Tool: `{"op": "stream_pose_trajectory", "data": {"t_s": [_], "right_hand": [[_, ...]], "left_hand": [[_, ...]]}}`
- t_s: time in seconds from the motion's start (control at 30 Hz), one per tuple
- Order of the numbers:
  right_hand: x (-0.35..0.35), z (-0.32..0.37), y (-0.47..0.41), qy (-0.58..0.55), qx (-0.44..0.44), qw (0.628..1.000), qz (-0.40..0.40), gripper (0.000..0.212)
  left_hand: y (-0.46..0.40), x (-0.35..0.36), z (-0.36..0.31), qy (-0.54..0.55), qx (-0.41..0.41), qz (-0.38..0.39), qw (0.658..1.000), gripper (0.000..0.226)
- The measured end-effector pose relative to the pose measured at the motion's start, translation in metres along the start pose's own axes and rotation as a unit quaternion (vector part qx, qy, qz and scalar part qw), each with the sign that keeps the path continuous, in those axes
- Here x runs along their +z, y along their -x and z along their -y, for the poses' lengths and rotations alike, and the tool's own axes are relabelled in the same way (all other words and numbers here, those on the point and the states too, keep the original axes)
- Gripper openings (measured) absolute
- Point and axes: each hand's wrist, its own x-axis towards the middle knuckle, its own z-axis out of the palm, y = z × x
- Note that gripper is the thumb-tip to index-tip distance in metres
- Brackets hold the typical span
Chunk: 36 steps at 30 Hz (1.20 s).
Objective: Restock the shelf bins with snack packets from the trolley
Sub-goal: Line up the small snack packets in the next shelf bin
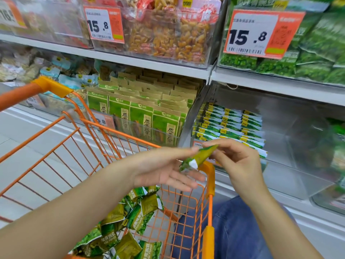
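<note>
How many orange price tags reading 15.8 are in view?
2: one 15.8 tag on the clear bin of orange-brown snacks, top centre; another 15.8 tag on the green-packet bin, top right.

White metal shelving (149, 62) runs across in tiers, orange price tags (261, 34) clipped up front, pale tiled floor (22, 143) stretching away on the left, light bright and even.

bin (280, 165): right part seemingly open | left: packet rows (231, 126) | trolley rim (210, 172) just before it
</note>
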Motion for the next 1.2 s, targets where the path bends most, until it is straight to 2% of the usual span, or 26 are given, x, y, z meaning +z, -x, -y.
{"op": "stream_pose_trajectory", "data": {"t_s": [0.07,0.13,0.23,0.3,0.37,0.5,0.6,0.63,0.67,0.7,0.73,0.77,0.8,0.83,0.97,1.0,1.03,1.1,1.17,1.2], "right_hand": [[-0.003,-0.002,0.001,-0.012,0.026,1.000,0.012,0.026],[-0.011,-0.003,0.002,-0.035,0.107,0.994,0.002,0.016],[-0.023,0.000,0.002,-0.076,0.235,0.969,0.001,0.036],[-0.028,0.006,0.004,-0.079,0.250,0.965,0.024,0.038],[-0.031,0.011,0.004,-0.055,0.238,0.969,0.040,0.031],[-0.048,0.009,0.003,-0.018,0.255,0.967,0.018,0.040],[-0.072,0.010,-0.002,-0.004,0.250,0.966,-0.068,0.019],[-0.084,0.011,-0.005,0.023,0.226,0.967,-0.117,0.016],[-0.098,0.009,-0.009,0.100,0.189,0.962,-0.168,0.014],[-0.113,0.006,-0.014,0.226,0.151,0.941,-0.202,0.015],[-0.128,0.004,-0.020,0.376,0.129,0.894,-0.205,0.019],[-0.141,-0.002,-0.026,0.503,0.132,0.833,-0.188,0.025],[-0.152,-0.008,-0.034,0.583,0.150,0.781,-0.166,0.033],[-0.160,-0.017,-0.044,0.626,0.173,0.747,-0.143,0.040],[-0.177,-0.054,-0.088,0.672,0.282,0.680,-0.085,0.060],[-0.179,-0.061,-0.098,0.655,0.323,0.678,-0.079,0.058],[-0.181,-0.067,-0.108,0.633,0.357,0.683,-0.075,0.045],[-0.184,-0.077,-0.122,0.573,0.403,0.709,-0.081,0.009],[-0.187,-0.096,-0.134,0.514,0.396,0.756,-0.081,0.026],[-0.187,-0.106,-0.140,0.480,0.381,0.786,-0.087,0.023]], "left_hand": [[-0.004,0.006,0.009,0.036,0.044,-0.008,0.998,0.039],[-0.011,0.008,0.012,0.013,0.103,-0.074,0.992,0.043],[-0.020,0.010,0.012,-0.050,0.167,-0.161,0.972,0.044],[-0.026,0.016,0.011,-0.070,0.190,-0.166,0.965,0.043],[-0.032,0.024,0.009,-0.074,0.204,-0.159,0.963,0.053],[-0.054,0.038,0.002,-0.127,0.256,-0.180,0.941,0.060],[-0.075,0.048,-0.007,-0.298,0.294,-0.201,0.886,0.064],[-0.084,0.048,-0.010,-0.375,0.304,-0.198,0.853,0.068],[-0.094,0.046,-0.011,-0.460,0.316,-0.203,0.805,0.072],[-0.105,0.042,-0.013,-0.536,0.326,-0.214,0.749,0.077],[-0.116,0.036,-0.012,-0.597,0.322,-0.223,0.700,0.081],[-0.124,0.031,-0.011,-0.639,0.311,-0.226,0.666,0.084],[-0.134,0.026,-0.008,-0.664,0.295,-0.226,0.649,0.086],[-0.139,0.022,-0.006,-0.674,0.285,-0.225,0.643,0.088],[-0.146,0.019,0.000,-0.679,0.301,-0.222,0.632,0.082],[-0.147,0.019,0.000,-0.679,0.305,-0.222,0.630,0.081],[-0.147,0.019,0.000,-0.680,0.306,-0.222,0.629,0.079],[-0.148,0.018,0.001,-0.679,0.307,-0.221,0.629,0.078],[-0.147,0.019,0.000,-0.678,0.304,-0.217,0.634,0.077],[-0.146,0.019,0.000,-0.676,0.302,-0.215,0.637,0.077]]}}
